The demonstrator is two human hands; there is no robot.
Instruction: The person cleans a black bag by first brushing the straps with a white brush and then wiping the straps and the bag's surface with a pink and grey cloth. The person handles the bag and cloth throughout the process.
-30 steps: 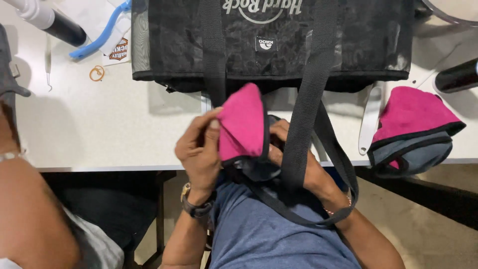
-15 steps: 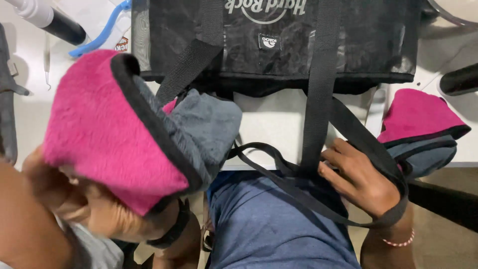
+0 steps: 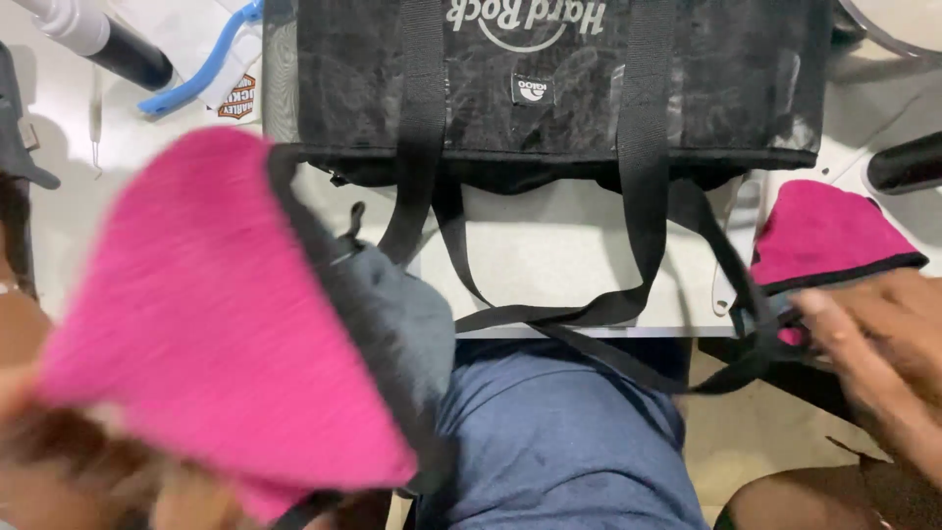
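Observation:
My left hand [image 3: 69, 471], blurred at the bottom left, is shut on a grey slipper with a pink fuzzy lining [image 3: 216, 324], held up close to the camera. A second slipper of the same kind [image 3: 824, 236] lies at the table's right front edge. My right hand [image 3: 883, 344] is stretched out to it, fingers at its black-trimmed rim and apart. A black tote bag [image 3: 549, 98] stands on the white table [image 3: 549, 245], and its long straps [image 3: 638, 226] hang over the front edge onto my lap.
A blue-handled tool [image 3: 196, 69] and a white-and-black tube [image 3: 108, 44] lie at the back left. A black cylinder [image 3: 908, 162] lies at the right edge. My lap in blue shorts [image 3: 559, 442] is below the table edge.
My left hand has lifted the slipper up and to the left, nearer the camera. My right hand has left the bag straps and moved right to the second slipper.

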